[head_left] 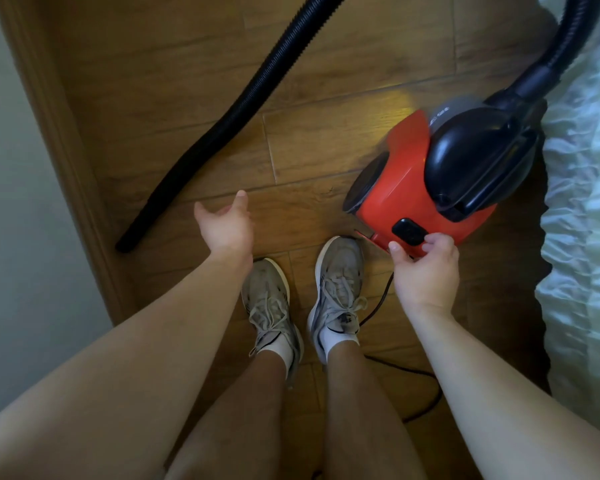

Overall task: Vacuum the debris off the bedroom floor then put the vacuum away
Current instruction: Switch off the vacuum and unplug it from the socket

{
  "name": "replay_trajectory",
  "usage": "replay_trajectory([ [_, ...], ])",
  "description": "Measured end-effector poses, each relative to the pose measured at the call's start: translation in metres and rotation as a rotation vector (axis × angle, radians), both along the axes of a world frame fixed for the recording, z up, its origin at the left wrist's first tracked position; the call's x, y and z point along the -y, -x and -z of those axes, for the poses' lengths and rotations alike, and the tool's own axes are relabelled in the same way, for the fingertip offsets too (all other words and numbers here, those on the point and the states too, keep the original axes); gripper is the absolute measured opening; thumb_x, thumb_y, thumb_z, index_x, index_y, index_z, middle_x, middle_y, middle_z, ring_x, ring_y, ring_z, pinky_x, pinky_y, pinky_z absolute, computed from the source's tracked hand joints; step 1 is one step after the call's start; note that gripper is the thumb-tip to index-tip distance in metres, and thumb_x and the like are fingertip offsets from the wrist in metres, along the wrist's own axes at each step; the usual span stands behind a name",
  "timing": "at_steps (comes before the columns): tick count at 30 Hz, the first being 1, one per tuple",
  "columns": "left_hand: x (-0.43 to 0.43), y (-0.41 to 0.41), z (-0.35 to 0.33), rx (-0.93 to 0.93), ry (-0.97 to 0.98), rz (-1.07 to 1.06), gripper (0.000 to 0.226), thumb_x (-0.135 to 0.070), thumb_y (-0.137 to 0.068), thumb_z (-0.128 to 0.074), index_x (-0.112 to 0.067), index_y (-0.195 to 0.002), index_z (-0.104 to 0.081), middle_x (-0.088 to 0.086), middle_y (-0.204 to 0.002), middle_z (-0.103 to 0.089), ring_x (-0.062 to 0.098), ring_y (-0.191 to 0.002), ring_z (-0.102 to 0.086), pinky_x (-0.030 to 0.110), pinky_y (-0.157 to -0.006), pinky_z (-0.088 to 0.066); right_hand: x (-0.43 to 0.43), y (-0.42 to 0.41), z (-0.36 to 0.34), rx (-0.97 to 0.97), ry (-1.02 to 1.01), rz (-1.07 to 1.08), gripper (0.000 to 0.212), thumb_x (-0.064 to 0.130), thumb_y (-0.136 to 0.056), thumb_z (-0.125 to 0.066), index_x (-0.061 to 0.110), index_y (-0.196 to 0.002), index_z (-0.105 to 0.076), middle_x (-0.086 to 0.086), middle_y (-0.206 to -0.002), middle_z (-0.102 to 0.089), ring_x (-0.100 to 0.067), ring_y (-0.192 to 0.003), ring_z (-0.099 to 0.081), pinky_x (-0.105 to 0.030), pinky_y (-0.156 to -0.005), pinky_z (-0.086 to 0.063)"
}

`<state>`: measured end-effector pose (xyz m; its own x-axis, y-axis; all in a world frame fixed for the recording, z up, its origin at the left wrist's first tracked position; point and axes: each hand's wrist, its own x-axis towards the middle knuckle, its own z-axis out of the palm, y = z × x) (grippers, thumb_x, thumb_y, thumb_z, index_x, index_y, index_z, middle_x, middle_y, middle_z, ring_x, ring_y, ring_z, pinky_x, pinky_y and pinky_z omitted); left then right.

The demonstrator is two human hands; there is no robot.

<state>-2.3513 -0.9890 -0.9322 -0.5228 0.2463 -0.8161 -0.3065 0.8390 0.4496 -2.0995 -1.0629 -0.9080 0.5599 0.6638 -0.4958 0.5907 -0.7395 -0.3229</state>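
Head view looks straight down at our hands and feet. The red vacuum (406, 188) sits on the floor (326, 81) to our right, just ahead of the right shoe (340, 282). Our right hand (425, 268) is at its rear, thumb and fingers curled onto the red back edge just below the black switch (409, 232). Our left hand (226, 226) hovers well apart from the vacuum, fingers loose and spread, holding nothing.

The vacuum's long axis runs diagonally: its rear points toward us and its front points up and to the right, where a black hose (561, 50) leaves it. A black handle (478, 157) lies along its top. A further length of ribbed hose lies slanting across the floor, its open end near the baseboard (59, 133), just left of our left hand. A dark cord (378, 306) leaves the vacuum's rear under our right hand and loops past the right shoe.

The floor is brown wood plank. A pale wall (14, 202) stands at left, and a bed (582, 237) with a ruffled pale cover is just beside the vacuum at right.
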Motion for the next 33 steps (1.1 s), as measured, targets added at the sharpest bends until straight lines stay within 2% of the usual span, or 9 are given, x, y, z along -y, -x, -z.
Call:
replay_trajectory([
  [4, 0.000, 0.004, -0.028, -0.027, 0.003, 0.010, 0.087, -0.030, -0.093, -0.072, -0.027, -0.161, -0.018, -0.001, -0.132, -0.053, 0.018, -0.124, -0.058, 0.042, -0.111, -0.046, 0.001, 0.007, -0.020, -0.032, 0.010, -0.039, 0.053, 0.039, -0.087, -0.075, 0.011, -0.125, -0.051, -0.008, -0.125, -0.056, -0.028, -0.103, -0.063, -0.033, -0.077, -0.052],
  [7, -0.002, 0.005, -0.053, -0.059, 0.009, 0.059, 0.078, -0.033, -0.095, -0.069, -0.027, -0.160, -0.025, 0.000, -0.148, -0.048, 0.021, -0.133, -0.050, 0.040, -0.112, -0.039, -0.003, 0.010, -0.038, -0.049, 0.023, -0.059, 0.057, 0.041, -0.087, -0.074, 0.012, -0.130, -0.050, -0.007, -0.129, -0.054, -0.028, -0.107, -0.063, -0.037, -0.082, -0.055],
  [12, -0.007, 0.010, -0.091, -0.103, -0.028, 0.170, 0.074, -0.034, -0.098, -0.066, -0.024, -0.159, -0.027, 0.000, -0.157, -0.041, 0.021, -0.141, -0.044, 0.035, -0.110, -0.037, -0.011, 0.014, -0.074, -0.062, 0.034, -0.100, 0.060, 0.045, -0.088, -0.071, 0.014, -0.134, -0.049, -0.006, -0.130, -0.054, -0.028, -0.110, -0.062, -0.041, -0.086, -0.057],
  [18, -0.015, 0.013, -0.141, -0.134, -0.086, 0.293, 0.074, -0.037, -0.098, -0.065, -0.026, -0.160, -0.026, -0.002, -0.162, -0.034, 0.019, -0.148, -0.035, 0.039, -0.119, -0.032, -0.025, 0.015, -0.126, -0.069, 0.031, -0.181, 0.059, 0.049, -0.091, -0.064, 0.017, -0.139, -0.048, -0.005, -0.132, -0.054, -0.026, -0.114, -0.061, -0.038, -0.090, -0.057],
  [25, -0.026, 0.013, -0.210, -0.149, -0.141, 0.410, 0.072, -0.040, -0.098, -0.064, -0.030, -0.159, -0.027, -0.003, -0.162, -0.034, 0.019, -0.149, -0.032, 0.042, -0.120, -0.031, -0.050, 0.016, -0.193, -0.041, 0.052, -0.268, 0.063, 0.053, -0.095, -0.057, 0.018, -0.146, -0.044, -0.004, -0.144, -0.051, -0.024, -0.130, -0.053, -0.040, -0.100, -0.051],
  [29, -0.031, 0.013, -0.257, -0.191, -0.184, 0.549, 0.070, -0.039, -0.099, -0.062, -0.029, -0.159, -0.027, -0.007, -0.164, -0.030, 0.016, -0.151, -0.029, 0.041, -0.121, -0.028, -0.065, 0.015, -0.238, -0.024, 0.064, -0.352, 0.064, 0.051, -0.097, -0.054, 0.017, -0.150, -0.039, -0.005, -0.152, -0.045, -0.024, -0.137, -0.046, -0.038, -0.103, -0.047],
  [33, -0.039, 0.015, -0.307, -0.256, -0.220, 0.740, 0.069, -0.038, -0.100, -0.062, -0.027, -0.159, -0.028, -0.007, -0.165, -0.027, 0.014, -0.152, -0.025, 0.038, -0.122, -0.025, -0.082, 0.015, -0.285, 0.002, 0.048, -0.471, 0.063, 0.049, -0.098, -0.052, 0.014, -0.150, -0.040, -0.005, -0.151, -0.047, -0.025, -0.139, -0.043, -0.040, -0.107, -0.044],
])
